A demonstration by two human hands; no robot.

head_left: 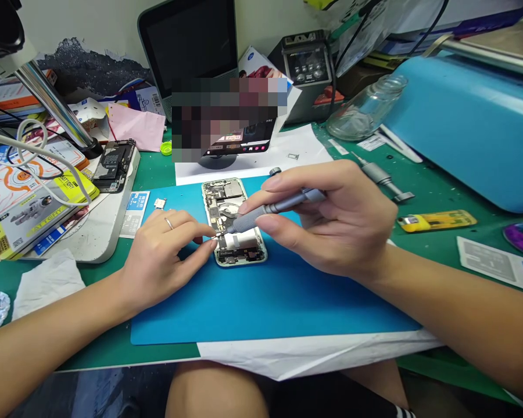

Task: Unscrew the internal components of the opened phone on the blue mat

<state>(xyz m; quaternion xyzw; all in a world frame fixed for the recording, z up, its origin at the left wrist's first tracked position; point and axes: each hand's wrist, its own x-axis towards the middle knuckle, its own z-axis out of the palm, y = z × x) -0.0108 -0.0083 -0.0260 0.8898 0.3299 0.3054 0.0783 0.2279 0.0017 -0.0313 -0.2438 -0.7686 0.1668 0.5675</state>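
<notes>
An opened phone (246, 239) with its inner parts bared lies on the blue mat (261, 307). My right hand (340, 220) grips a grey precision screwdriver (255, 218), slanted down to the left. Its tip is over the left-middle part of the phone. At the phone's left edge, my left hand (163, 249) has thumb and index finger closed close to the screwdriver tip. Whatever is between those fingertips is too small to make out. A small metal piece (160, 203) lies just beyond my left hand.
A second opened phone (113, 165) rests on a white stand base at left, beside a yellow battery box (47, 212). Another screwdriver (386, 179), a yellow-handled tool (438, 221) and a glass jar (366, 107) are at right. Behind the mat stands a lit screen (244, 139).
</notes>
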